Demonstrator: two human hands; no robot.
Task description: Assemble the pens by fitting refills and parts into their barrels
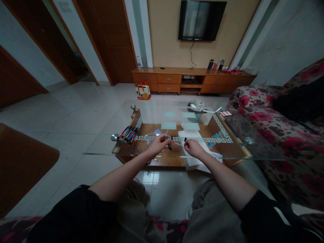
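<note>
Over the bench: both hands are raised above the near edge of the glass top.
Bench [227,157]: glass top on a wooden frame, a sofa [283,135] to its right.
White paper [194,158]: lies under the right hand, reaching past the near edge.
Plastic bag [152,136]: clear, crumpled, just beyond the left hand.
Pen pile [129,134]: red, blue and black pens at the left end, well apart from the hands.
Left hand [159,144]: fingers pinched on a dark pen body [170,144], held roughly upright.
Right hand [193,147]: fingers closed on a small black piece [185,139].
Thin refill [178,144]: spans the gap between the two hands.
</note>
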